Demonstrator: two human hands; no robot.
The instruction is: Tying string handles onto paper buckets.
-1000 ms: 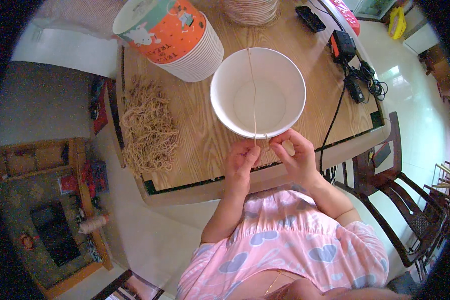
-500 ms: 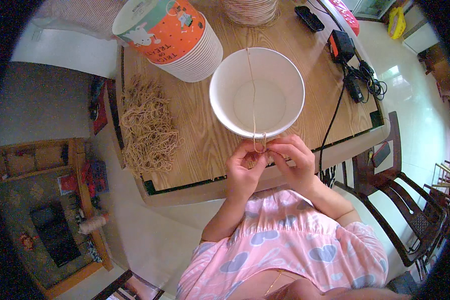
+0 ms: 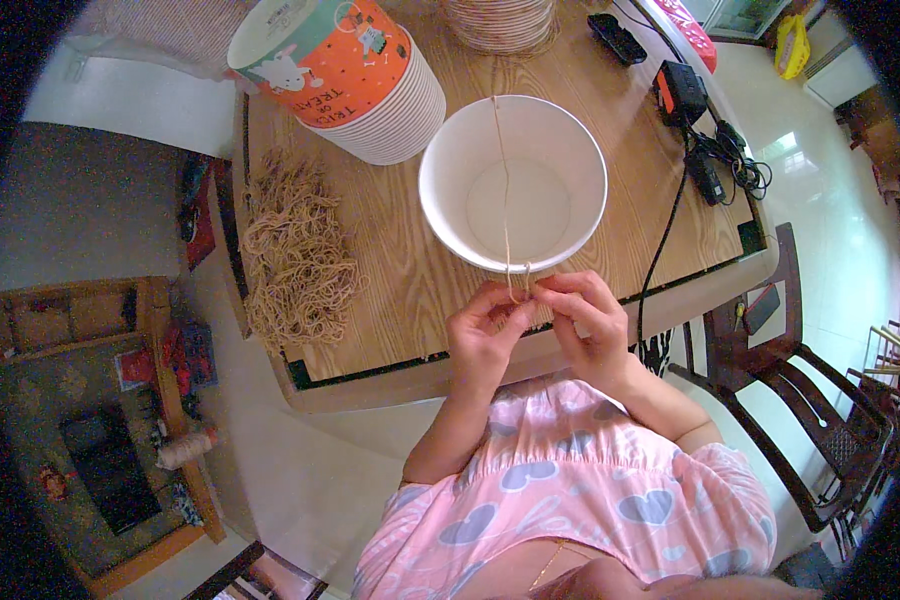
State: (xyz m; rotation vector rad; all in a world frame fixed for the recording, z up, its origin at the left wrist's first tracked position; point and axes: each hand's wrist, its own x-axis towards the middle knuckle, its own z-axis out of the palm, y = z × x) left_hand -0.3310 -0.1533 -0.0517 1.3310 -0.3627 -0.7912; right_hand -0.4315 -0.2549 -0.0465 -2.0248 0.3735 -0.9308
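Observation:
A white paper bucket (image 3: 580,180) stands mouth up on the wooden table in front of me. A thin tan cord (image 3: 506,195) runs across its mouth from the far rim to the near one. At the near rim the cord forms a small loop between my hands. My left hand (image 3: 485,325) pinches the cord just below the rim, thumb against fingers. Beside it, my right hand (image 3: 590,320) also pinches the cord, its fingertips close to the left ones. The cord's tip and any knot are too small to make out.
A pile of cut tan cords (image 3: 298,255) lies at the table's left. Behind it leans a stack of nested paper buckets (image 3: 370,90), the outermost orange and green. A cord spool (image 3: 500,20), black adapter (image 3: 682,92) and cables (image 3: 735,165) are farther off. A dark chair (image 3: 770,370) stands right.
My hands have shifted very slightly, with the fingers still pinching the cord at the near rim. The bucket and the other things stay in place.

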